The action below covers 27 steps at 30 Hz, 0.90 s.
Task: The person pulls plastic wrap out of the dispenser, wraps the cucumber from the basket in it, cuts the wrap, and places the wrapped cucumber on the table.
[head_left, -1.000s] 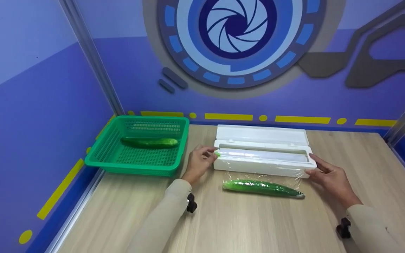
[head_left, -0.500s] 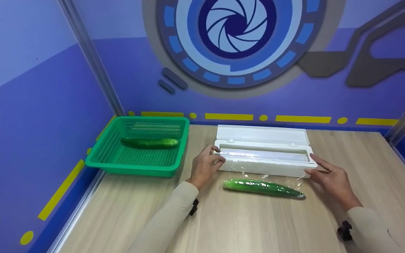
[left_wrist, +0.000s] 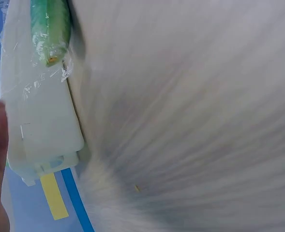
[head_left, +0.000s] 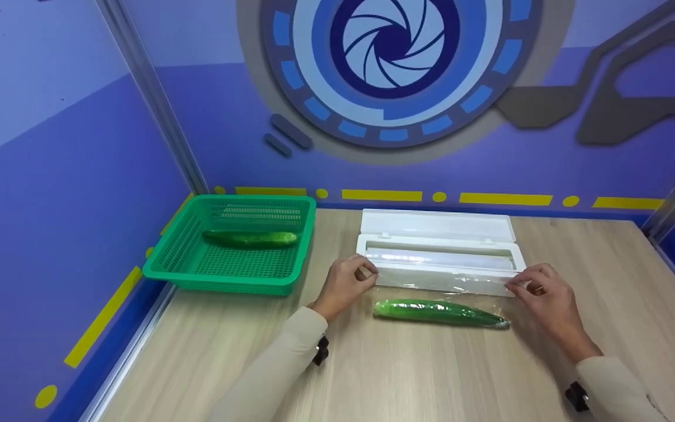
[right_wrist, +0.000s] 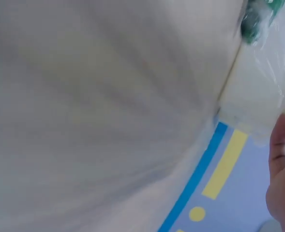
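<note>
A white cling film box (head_left: 440, 282) lies with its lid (head_left: 437, 224) raised, a roll of film (head_left: 440, 258) inside. Clear cling film (left_wrist: 33, 87) runs from it over the front wall to a cucumber (head_left: 440, 313) wrapped in film on the table. My left hand (head_left: 343, 286) pinches the film's edge at the box's front left corner, thumb against forefinger. At the front right corner my right hand (head_left: 551, 302) pinches the other edge. Both wrist views show fingers beside the box and an end of the wrapped cucumber.
A green basket (head_left: 226, 285) stands at the left, holding a second cucumber (head_left: 249, 238). Behind the box rises a blue and purple wall (head_left: 208, 129) with yellow marks. The wooden table (head_left: 408, 375) stretches in front of the box.
My left hand has moved from the box's left end to its front left corner. My right hand has let go of the right end and now pinches film at the front corner.
</note>
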### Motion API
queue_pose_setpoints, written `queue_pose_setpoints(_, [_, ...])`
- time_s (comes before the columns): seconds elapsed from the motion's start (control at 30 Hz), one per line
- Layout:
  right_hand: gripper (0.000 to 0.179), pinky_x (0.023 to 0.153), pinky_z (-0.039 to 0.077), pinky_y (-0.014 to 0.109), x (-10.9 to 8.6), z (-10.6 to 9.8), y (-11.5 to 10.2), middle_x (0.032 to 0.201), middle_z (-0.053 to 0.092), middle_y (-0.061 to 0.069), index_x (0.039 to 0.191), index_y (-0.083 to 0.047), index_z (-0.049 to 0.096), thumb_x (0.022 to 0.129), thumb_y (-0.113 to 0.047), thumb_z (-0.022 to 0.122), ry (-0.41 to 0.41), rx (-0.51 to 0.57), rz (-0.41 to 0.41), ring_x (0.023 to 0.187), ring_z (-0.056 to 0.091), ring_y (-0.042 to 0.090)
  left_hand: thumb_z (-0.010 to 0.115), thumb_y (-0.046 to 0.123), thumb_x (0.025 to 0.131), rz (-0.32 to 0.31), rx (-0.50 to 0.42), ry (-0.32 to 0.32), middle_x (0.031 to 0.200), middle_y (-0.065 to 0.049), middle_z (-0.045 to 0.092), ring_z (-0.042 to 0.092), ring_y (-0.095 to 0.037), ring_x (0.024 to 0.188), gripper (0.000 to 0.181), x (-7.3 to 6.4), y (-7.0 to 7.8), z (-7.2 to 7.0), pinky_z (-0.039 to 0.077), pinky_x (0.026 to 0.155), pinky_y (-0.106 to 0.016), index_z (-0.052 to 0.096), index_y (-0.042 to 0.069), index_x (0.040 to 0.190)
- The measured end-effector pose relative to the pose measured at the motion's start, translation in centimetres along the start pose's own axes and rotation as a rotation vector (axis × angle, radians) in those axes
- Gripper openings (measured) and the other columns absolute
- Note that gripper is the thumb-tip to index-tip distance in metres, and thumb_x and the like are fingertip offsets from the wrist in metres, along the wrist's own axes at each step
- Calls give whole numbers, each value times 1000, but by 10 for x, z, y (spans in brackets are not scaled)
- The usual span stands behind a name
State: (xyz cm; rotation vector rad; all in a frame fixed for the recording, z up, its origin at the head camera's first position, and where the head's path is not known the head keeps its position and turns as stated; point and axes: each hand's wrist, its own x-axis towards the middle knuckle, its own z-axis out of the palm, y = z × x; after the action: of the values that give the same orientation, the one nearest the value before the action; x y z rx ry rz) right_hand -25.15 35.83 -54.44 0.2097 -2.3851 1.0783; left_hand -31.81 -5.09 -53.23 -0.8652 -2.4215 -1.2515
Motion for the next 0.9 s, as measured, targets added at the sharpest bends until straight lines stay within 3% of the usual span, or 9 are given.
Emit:
queue_pose_setpoints(0.17, [14,70,59,23,-4,-10,-5,101,71,13,112,0,71,99,-4,75,-136,239,168,78,73,15,74,-4,96,-81,-125,-28,96,-10,77,74,-16,80,7,-3,0,-1,59,72,-24,74,0,101])
queue_pose_setpoints(0.33, [26,83,60,33,-7,-17,2,113,69,23,121,13,63,102,-3,70,-224,473,225,94,77,17,72,-6,97,-72,-149,-22,102,-13,78,76,-21,89,13,-9,-4,-2,60,79,-27,76,-4,109])
queue_pose_setpoints(0.43, [27,87,59,32,-10,-20,6,117,70,20,122,15,64,103,-4,70,-264,498,243,100,76,16,72,-7,97,-49,-128,-21,103,-11,79,75,-19,92,14,-12,-5,-2,59,82,-28,78,-2,108])
queue_pose_setpoints(0.53, [28,86,59,28,-14,-23,6,114,72,14,120,11,66,103,-9,72,-290,445,257,100,76,14,73,-6,96,-37,-120,-29,101,-9,79,73,-15,89,12,-15,-5,-3,59,80,-28,80,-1,104])
queue_pose_setpoints(0.7, [25,83,61,32,-17,-27,4,107,72,18,115,11,67,102,-10,72,-294,433,261,95,77,17,76,-1,96,-37,-108,-54,98,-6,79,71,-11,86,7,-18,0,-7,59,78,-26,80,0,102])
queue_pose_setpoints(0.9, [27,80,62,36,-22,-28,2,110,71,22,123,14,64,103,-3,70,-290,470,227,90,76,20,77,2,96,-35,-88,-100,97,-5,78,72,-12,86,6,-25,6,-13,59,78,-24,81,0,101])
